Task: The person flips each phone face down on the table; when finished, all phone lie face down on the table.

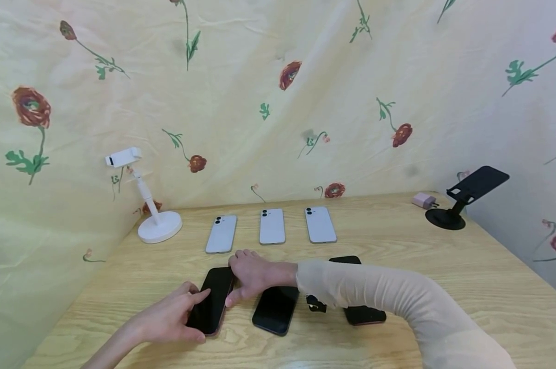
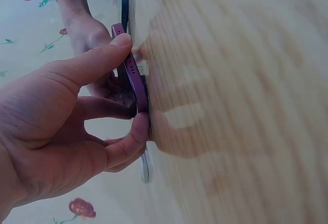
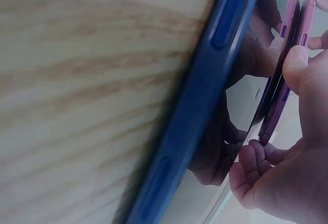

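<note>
A dark-screened phone with a purple edge lies face up at the left of the near row. My left hand holds it from the left, thumb on its near edge and a finger over the screen; the left wrist view shows thumb and fingers on the phone's purple side. At the far right corner of the same phone is my right hand, thumb on its right edge and fingers around the top. In the right wrist view, my right hand grips that purple edge, beside a blue-edged phone.
Under my right forearm lie a dark phone and another, partly covered by the sleeve. Three white phones lie face down behind, including the middle one. A white stand, a black stand and a pink charger stand farther back.
</note>
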{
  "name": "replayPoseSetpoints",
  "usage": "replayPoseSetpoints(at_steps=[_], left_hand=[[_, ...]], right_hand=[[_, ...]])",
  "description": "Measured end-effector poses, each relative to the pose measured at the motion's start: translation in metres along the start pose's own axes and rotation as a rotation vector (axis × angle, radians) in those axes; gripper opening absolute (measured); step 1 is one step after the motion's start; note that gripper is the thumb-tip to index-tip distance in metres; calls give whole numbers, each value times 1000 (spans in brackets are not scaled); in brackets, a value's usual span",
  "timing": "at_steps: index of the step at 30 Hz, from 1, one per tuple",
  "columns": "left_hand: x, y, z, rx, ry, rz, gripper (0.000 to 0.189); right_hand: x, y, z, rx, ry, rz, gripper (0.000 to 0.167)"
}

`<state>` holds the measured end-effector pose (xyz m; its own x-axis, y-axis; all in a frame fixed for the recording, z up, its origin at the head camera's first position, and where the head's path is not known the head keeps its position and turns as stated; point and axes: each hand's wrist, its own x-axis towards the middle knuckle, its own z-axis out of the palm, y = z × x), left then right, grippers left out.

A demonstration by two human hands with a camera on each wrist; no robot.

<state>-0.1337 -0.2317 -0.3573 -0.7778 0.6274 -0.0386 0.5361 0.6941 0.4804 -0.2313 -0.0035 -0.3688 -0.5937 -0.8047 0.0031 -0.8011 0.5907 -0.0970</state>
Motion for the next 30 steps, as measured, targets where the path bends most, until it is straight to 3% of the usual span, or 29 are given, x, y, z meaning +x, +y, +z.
replayPoseSetpoints(at_steps=[10, 13, 19, 24, 30], left_hand=[[-2, -2, -6, 34, -6, 30, 83], [-1, -1, -8, -42, -36, 37, 80], [-2, -1, -11, -326, -82, 41, 73], [-3, 1, -12, -368, -71, 108, 75], [-3, 3, -15, -354, -68, 122, 85]], right_hand=[[0, 2, -3, 128, 34, -8, 81], [1, 2, -5, 202, 45, -10, 73], [3, -1, -9, 358, 86, 11, 60], [5, -2, -10, 409, 147, 22, 61], [6, -6, -9, 452, 201, 31, 63]])
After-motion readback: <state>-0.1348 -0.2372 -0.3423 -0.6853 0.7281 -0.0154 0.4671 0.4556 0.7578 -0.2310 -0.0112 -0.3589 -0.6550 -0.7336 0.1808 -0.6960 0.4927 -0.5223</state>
